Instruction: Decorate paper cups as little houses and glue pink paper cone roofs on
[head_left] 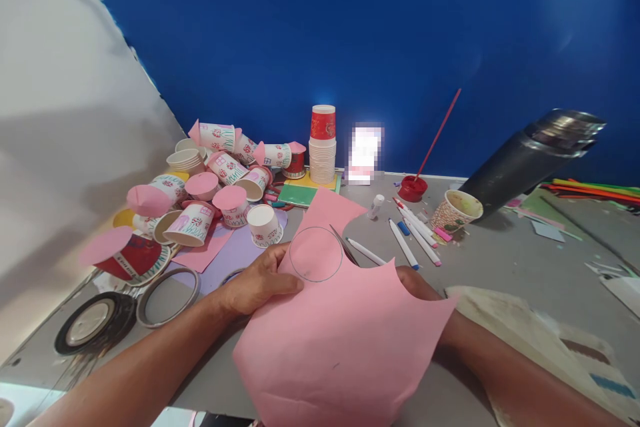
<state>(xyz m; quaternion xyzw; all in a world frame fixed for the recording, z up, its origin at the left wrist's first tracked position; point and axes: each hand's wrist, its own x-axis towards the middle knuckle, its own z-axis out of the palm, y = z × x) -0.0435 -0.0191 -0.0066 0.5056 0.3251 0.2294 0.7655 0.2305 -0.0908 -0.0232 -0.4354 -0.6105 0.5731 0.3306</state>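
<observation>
A large sheet of pink paper [340, 340] lies across the middle, with curved notches cut from its right edge and a drawn circle [316, 255] near its top edge. My left hand [263, 280] grips the sheet beside that circle, thumb on top and fingers underneath. The blades of a pair of scissors [344, 245] show at the paper's upper edge, right of the circle. Their handles are hidden behind the sheet, on the side where my right hand [417, 285] is. Most of the right hand's fingers are covered by the paper; the blades line up with its grip.
Decorated paper cups [190, 223] with pink paper pieces pile up at left. A stack of cups [323, 153] stands by the blue wall. Markers [403, 243], a glue stick [375, 207], a dark flask [530, 160] and a cloth [530, 340] lie right. Tape rolls [167, 298] sit left.
</observation>
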